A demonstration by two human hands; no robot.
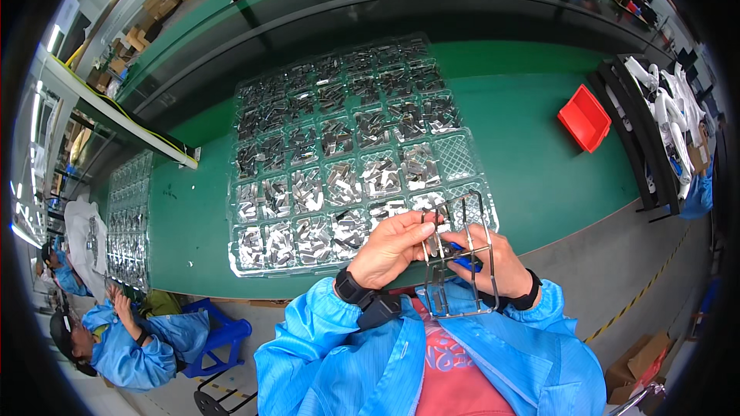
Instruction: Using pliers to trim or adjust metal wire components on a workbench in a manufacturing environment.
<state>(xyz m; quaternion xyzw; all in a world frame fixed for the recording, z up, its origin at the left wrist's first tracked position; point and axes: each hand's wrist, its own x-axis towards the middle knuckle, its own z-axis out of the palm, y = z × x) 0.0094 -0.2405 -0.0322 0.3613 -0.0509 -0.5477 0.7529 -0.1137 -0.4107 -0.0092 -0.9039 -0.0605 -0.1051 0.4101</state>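
Holding a dark, thin-barred, box-shaped openwork frame [479,249] in front of a shiny light-blue work jacket [339,347], between four and five o'clock from the middle of the view. Gripping from nine o'clock with the bare left hand [388,250], thumb and forefinger pressed together on the side of the frame. Reaching in from three o'clock with the bare right hand [502,262], fingers curled around a small blue-handled hand tool [467,263], partly masked by the bars and hard to read at its working tip. Probably light for its span, being mostly air between slender bars; judged stiff along the outer rails, springier and apt to twist across the middle, perhaps fragile at the thin joints. Unclear whether metal or plastic; likely a little slick where smooth. Best held by an outer rail near a corner or crossing, pinched lightly rather than squeezed across the hollow centre. Spread between ten and eleven o'clock from the frame, across a clear plastic many-compartment tray [456,156] on a flat green tabletop [532,146], in heaps of slim dark and silvery pieces [335,135]. Marked between one and two o'clock by a red, open, rectangular bin [586,119].
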